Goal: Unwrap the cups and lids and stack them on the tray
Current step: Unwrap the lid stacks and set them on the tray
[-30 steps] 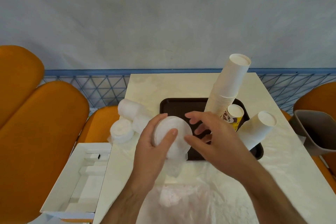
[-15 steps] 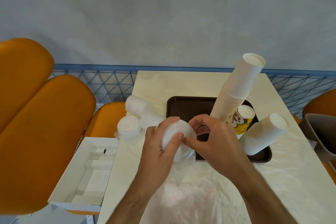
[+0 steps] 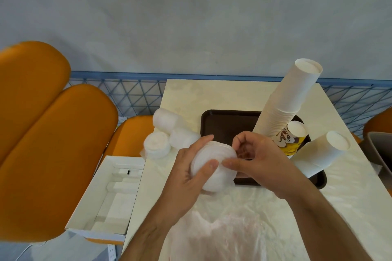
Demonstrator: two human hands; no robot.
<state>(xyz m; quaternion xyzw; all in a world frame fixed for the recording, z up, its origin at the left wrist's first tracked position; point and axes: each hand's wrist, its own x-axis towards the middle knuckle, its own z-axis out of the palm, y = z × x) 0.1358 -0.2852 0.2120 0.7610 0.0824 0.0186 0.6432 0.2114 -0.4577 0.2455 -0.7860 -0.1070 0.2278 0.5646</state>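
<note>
The left hand (image 3: 186,174) grips a stack of white lids (image 3: 214,167), fingers curled over its far edge and thumb pressed on its near face. The stack is held tilted, just above the near left corner of the tray (image 3: 224,125), with thin clear plastic wrap clinging round its lower part. The right hand (image 3: 261,159) is closed at the stack's right rim, thumb and fingertips pinching there; whether they hold a lid edge or the wrap cannot be told.

The lids are round, translucent white, nested tightly. Three more wrapped lid bundles (image 3: 167,135) lie on the table's left edge, touching one another.

The tray is dark brown and rectangular. On it stands a tall leaning stack of white paper cups (image 3: 284,104), with a single printed cup (image 3: 290,140) just beside its base. A shorter cup stack (image 3: 320,157) lies tilted over the tray's right edge.

The table (image 3: 222,93) is cream, marbled. Loose plastic wrap (image 3: 233,231) covers its near part. A white open box (image 3: 110,195) sits left of the table. Orange chairs (image 3: 48,133) stand left; a blue wire fence (image 3: 135,95) and grey wall (image 3: 191,17) lie behind.
</note>
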